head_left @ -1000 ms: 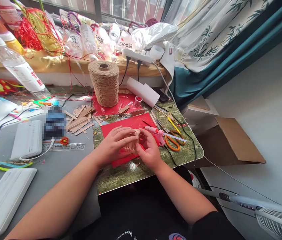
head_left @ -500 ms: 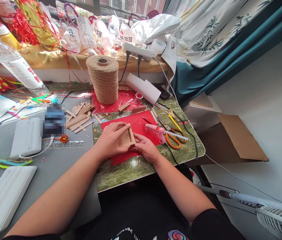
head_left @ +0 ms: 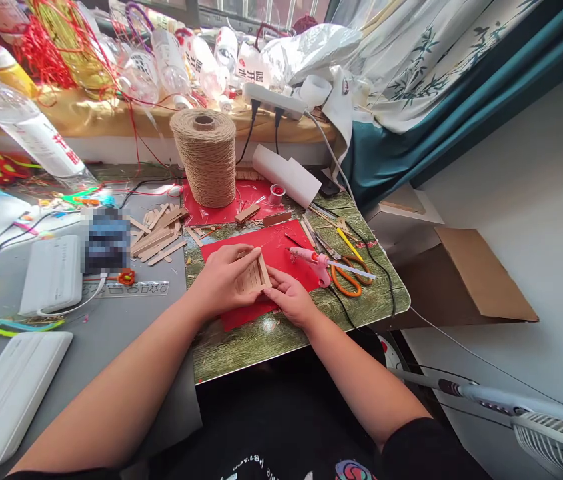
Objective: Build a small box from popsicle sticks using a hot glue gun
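Wooden box [head_left: 250, 277], small, over red sheet [head_left: 288, 233]; glue gun [head_left: 315, 259] between two and three o'clock. Left hand [head_left: 217, 280] grips nine-o'clock side; right hand [head_left: 292, 300] pinches four-o'clock corner. Likely light, stiff, joints fragile; best held by rims.

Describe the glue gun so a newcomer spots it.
On the green wood-patterned tabletop, find the nearer red sheet. The glue gun lies across its right edge, beside orange-handled scissors. Unlike them, it is pink, with a pale stick jutting from its rear.
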`<state>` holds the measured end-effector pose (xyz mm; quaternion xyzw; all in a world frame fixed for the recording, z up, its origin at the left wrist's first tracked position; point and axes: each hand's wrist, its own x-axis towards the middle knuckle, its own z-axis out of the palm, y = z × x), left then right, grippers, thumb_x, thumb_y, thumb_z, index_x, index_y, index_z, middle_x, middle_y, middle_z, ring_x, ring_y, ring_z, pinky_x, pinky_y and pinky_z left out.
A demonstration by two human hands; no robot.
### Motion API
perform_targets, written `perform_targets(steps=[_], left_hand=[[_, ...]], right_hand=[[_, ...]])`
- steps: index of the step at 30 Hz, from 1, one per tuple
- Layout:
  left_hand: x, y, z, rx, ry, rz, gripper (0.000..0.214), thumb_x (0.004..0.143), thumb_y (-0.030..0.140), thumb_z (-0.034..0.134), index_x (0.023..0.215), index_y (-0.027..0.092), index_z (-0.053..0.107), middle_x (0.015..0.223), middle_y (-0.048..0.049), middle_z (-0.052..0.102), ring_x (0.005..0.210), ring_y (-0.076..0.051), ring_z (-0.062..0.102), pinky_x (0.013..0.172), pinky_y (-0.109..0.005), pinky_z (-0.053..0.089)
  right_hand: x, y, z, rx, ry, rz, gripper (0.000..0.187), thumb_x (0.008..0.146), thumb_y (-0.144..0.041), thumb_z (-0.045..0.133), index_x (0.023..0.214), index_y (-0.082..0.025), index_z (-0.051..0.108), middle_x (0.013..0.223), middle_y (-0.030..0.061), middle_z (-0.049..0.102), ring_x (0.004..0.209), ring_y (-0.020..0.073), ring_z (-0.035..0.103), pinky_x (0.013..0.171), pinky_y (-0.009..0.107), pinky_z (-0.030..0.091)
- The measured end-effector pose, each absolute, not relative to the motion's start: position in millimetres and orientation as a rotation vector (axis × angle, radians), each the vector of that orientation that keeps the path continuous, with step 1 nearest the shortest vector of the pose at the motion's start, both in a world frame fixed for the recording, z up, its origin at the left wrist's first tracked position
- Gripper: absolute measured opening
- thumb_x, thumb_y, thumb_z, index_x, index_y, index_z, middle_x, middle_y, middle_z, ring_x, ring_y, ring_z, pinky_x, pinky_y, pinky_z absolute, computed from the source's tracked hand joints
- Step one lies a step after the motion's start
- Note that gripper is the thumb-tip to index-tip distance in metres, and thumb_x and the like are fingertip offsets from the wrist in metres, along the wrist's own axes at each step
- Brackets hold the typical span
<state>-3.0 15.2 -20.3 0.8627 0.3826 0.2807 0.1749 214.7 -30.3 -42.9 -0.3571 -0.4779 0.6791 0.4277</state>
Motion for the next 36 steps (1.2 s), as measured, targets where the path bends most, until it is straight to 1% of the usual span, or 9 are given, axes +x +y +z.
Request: perform_targets(steps=[5, 11, 15, 23, 28, 36], left_hand=[[-4, 15, -19, 2.442, 1.086, 0.777, 0.086, 0.082, 0.043, 0.080, 0.160, 0.034, 0.045, 0.152, -0.0128, 0.053, 0.136, -0.036, 0.051, 0.115, -0.056, 0.041], [-3, 14, -17, 2.480, 1.112, 0.754, 0.085, 0.083, 0.046, 0.079, 0.159, 0.032, 0.046, 0.152, -0.0137, 0.053, 0.136, -0.036, 0.051, 0.115, -0.054, 0.039], [-2, 12, -16, 2.513, 1.120, 0.775, 0.083, 0.084, 0.047, 0.076, 0.159, 0.032, 0.045, 0.151, -0.0138, 0.054, 0.134, -0.036, 0.051, 0.114, -0.056, 0.038], [-1, 13, -16, 2.534, 1.123, 0.773, 0.081, 0.085, 0.046, 0.075, 0.159, 0.031, 0.046, 0.151, -0.0141, 0.055, 0.133, -0.036, 0.052, 0.113, -0.055, 0.039], [0, 12, -16, 2.523, 1.136, 0.755, 0.078, 0.087, 0.048, 0.074, 0.158, 0.031, 0.047, 0.151, -0.0141, 0.055, 0.134, -0.037, 0.052, 0.113, -0.055, 0.039], [2, 11, -15, 2.500, 1.183, 0.707, 0.084, 0.087, 0.050, 0.074, 0.161, 0.029, 0.041, 0.152, -0.0154, 0.054, 0.134, -0.038, 0.051, 0.113, -0.056, 0.038]], right_hand=[[216, -30, -45, -0.925, -1.181, 1.692, 0.075, 0.084, -0.046, 0.082, 0.151, -0.025, 0.055, 0.137, 0.0111, 0.073, 0.123, 0.0281, 0.071, 0.112, 0.049, 0.055], [214, -30, -48, -0.829, -1.086, 1.767, 0.066, 0.089, -0.044, 0.078, 0.149, -0.026, 0.056, 0.138, 0.0107, 0.072, 0.120, 0.0279, 0.073, 0.104, 0.047, 0.060], [212, -29, -49, -0.828, -1.035, 1.787, 0.061, 0.089, -0.042, 0.077, 0.145, -0.026, 0.059, 0.133, 0.0097, 0.074, 0.115, 0.0269, 0.075, 0.101, 0.046, 0.062], [209, -29, -48, -0.868, -0.977, 1.775, 0.059, 0.087, -0.040, 0.079, 0.141, -0.025, 0.061, 0.128, 0.0086, 0.076, 0.108, 0.0256, 0.077, 0.097, 0.043, 0.063], [206, -29, -47, -0.922, -0.957, 1.724, 0.061, 0.082, -0.040, 0.082, 0.137, -0.023, 0.062, 0.126, 0.0104, 0.077, 0.109, 0.0276, 0.076, 0.094, 0.044, 0.064], [205, -28, -47, -0.894, -0.951, 1.738, 0.055, 0.084, -0.036, 0.079, 0.136, -0.024, 0.063, 0.128, 0.0089, 0.076, 0.109, 0.0263, 0.076, 0.095, 0.042, 0.064]])
